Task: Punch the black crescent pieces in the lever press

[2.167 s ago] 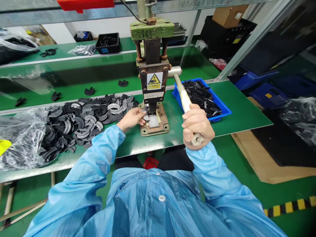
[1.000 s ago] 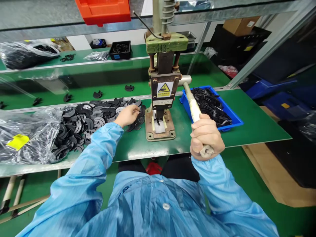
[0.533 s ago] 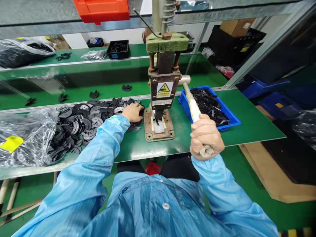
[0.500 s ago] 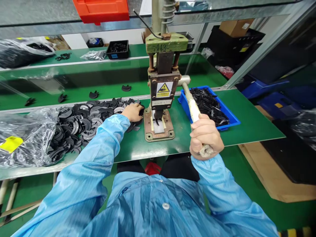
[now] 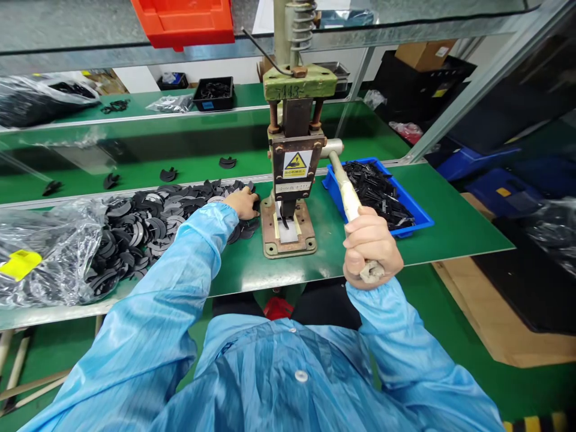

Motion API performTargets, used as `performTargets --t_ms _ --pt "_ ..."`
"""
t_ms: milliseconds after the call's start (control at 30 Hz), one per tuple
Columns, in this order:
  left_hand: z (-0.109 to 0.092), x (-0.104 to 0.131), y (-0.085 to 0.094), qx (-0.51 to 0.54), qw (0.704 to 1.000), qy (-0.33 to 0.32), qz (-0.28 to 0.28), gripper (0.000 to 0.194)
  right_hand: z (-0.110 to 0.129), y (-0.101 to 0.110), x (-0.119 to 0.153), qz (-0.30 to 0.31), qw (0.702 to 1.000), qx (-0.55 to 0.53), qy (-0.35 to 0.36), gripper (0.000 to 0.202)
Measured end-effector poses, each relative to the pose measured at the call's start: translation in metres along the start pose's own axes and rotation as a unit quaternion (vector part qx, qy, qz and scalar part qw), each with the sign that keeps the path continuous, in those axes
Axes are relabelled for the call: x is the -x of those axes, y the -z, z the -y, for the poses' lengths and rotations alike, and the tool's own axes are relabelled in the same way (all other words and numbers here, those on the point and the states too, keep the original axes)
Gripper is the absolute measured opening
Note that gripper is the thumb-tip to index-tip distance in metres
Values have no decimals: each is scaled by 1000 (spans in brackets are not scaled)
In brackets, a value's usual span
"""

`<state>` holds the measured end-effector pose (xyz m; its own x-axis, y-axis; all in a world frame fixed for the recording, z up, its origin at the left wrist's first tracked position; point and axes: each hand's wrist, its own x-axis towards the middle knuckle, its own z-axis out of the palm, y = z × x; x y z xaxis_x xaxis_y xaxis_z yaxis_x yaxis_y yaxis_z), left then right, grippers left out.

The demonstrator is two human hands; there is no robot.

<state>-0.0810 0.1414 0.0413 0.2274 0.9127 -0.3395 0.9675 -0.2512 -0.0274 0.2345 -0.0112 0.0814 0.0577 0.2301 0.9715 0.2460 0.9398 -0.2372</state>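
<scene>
My right hand [image 5: 372, 247] is wrapped round the tape-covered lever [image 5: 347, 191] of a green hand press [image 5: 294, 138]. On the press's base plate [image 5: 270, 247], a small black piece [image 5: 285, 223] lies under the lowered ram. Left of the press, my left hand [image 5: 243, 203] is closed at the right end of a heap of black curved plastic pieces [image 5: 155, 225]. Its fingers are curled on a dark curved piece beside the press; the fingertips are partly hidden.
A blue bin [image 5: 420, 217] of narrow black parts stands right of the press. A clear plastic bag [image 5: 42, 240] lies at the left. Several loose curved pieces lie behind the heap. An orange bin [image 5: 184, 24] hangs overhead.
The view has shifted slightly. My right hand stays on the lever, and my left hand remains at the heap's right end with hardly any movement.
</scene>
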Motion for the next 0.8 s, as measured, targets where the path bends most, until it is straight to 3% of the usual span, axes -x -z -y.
performTargets --t_ms 100,233,433,500,633,800 --pt "1 -3 2 13 1000 -11 21 74 1 0 0 2 1000 -1 4 21" --pt "3 -7 4 23 999 -14 46 85 2 1 0 3 1000 9 -10 23" --pt "16 -5 0 38 998 -38 16 92 3 1 0 4 1000 3 -7 22" --pt "22 -3 -3 50 998 -46 -7 86 2 1 0 2 1000 0 -6 22" --pt "32 3 -10 93 992 -82 -39 54 1 0 0 1 1000 -4 -1 22" --pt "36 19 -13 214 971 -62 -91 29 -1 -1 1 -7 1000 -2 6 23"
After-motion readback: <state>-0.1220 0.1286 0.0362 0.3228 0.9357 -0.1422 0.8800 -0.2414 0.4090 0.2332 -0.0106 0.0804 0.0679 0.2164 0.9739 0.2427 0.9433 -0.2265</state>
